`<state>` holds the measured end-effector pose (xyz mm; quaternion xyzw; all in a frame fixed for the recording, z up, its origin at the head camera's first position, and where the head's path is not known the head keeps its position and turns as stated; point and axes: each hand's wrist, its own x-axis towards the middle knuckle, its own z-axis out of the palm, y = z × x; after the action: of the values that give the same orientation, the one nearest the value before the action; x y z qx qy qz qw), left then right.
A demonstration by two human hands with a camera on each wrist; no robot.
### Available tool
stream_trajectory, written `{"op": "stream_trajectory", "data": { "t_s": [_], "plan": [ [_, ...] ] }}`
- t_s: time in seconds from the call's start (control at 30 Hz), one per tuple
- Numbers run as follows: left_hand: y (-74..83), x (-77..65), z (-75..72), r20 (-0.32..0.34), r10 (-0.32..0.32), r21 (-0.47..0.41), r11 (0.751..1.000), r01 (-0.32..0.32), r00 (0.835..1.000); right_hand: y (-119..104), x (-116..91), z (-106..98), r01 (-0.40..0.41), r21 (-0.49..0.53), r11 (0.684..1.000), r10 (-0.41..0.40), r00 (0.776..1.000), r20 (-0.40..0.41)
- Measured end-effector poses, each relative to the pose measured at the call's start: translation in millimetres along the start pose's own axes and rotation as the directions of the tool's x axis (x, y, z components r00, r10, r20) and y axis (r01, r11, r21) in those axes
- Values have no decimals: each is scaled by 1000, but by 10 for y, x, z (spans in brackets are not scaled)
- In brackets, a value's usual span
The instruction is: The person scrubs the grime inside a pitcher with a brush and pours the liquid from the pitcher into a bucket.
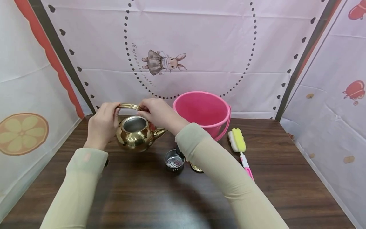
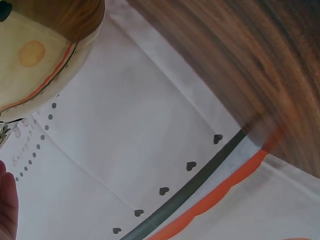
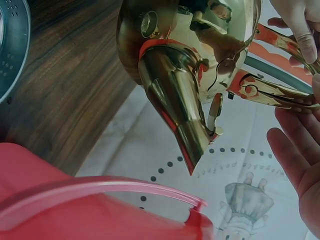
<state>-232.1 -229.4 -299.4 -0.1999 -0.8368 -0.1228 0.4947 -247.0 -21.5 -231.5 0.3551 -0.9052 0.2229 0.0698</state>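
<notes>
A shiny gold teapot (image 1: 134,140) without a lid hangs by its arched handle (image 1: 128,106), apparently raised off the table. My left hand (image 1: 102,122) grips the handle's left end, my right hand (image 1: 160,113) its right end. The spout (image 3: 175,95) points right, towards the pink bucket (image 1: 175,106). Through the top opening the grey metal inside shows. Only part of the left hand (image 2: 7,207) and the pot's reflective side (image 2: 50,60) enter the left wrist view.
A perforated metal strainer (image 1: 175,161) stands on the dark wooden table (image 1: 137,190), beside a gold round piece (image 1: 196,168) partly behind my right sleeve. Right of the bucket lies a yellow-and-white sponge brush (image 1: 238,140) with a pink handle. Printed cloth (image 1: 200,41) walls the table in.
</notes>
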Motion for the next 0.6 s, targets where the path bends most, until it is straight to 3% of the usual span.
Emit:
{"op": "stream_trajectory", "data": {
  "t_s": [0.6],
  "plan": [
    [-28, -148, 82, 21, -16, -15, 1000, 16, 1000, 72, -15, 189, -29, -14, 999, 29, 1000, -6]
  ]
}}
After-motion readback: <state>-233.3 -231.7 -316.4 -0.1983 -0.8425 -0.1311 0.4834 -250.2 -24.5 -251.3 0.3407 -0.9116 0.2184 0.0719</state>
